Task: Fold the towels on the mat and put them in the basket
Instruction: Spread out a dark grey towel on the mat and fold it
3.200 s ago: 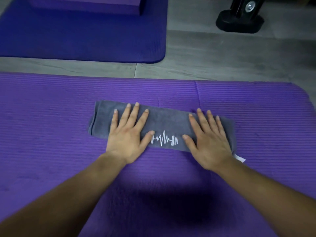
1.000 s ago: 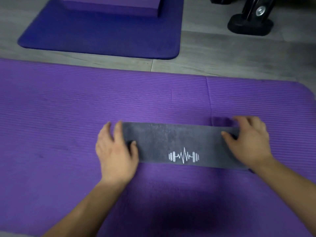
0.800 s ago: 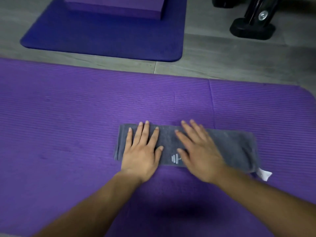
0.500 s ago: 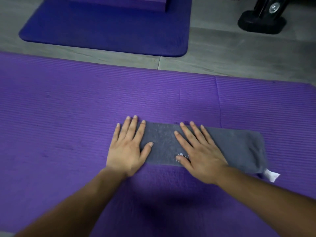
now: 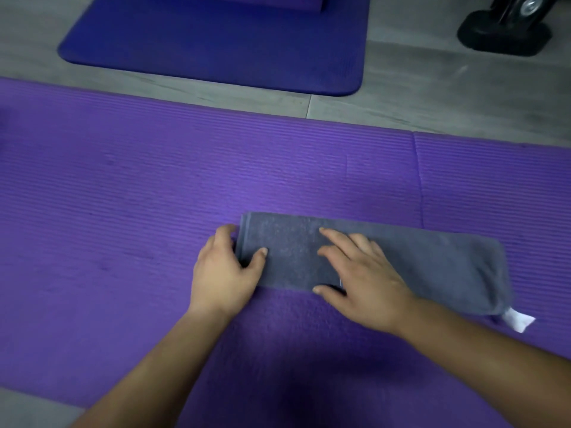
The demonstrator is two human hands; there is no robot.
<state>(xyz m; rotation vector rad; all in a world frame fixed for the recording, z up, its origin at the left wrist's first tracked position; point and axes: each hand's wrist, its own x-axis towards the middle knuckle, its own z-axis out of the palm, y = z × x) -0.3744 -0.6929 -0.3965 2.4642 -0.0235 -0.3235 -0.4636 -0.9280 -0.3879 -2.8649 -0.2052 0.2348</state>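
A grey towel (image 5: 432,261), folded into a long strip, lies across the purple mat (image 5: 123,211). A white label (image 5: 519,319) sticks out at its right end. My left hand (image 5: 225,270) grips the towel's left end, thumb on top and fingers curled at the edge. My right hand (image 5: 361,279) rests flat on the towel's middle with the fingers spread. No basket is in view.
A dark blue mat (image 5: 216,44) lies on the grey floor beyond the purple one. A black stand base (image 5: 503,35) sits at the top right. Bare floor shows at the bottom left corner.
My left hand slid off the top of the towel to its left end and took hold of the edge. My right hand stayed pressing on the middle. The view shifted slightly.
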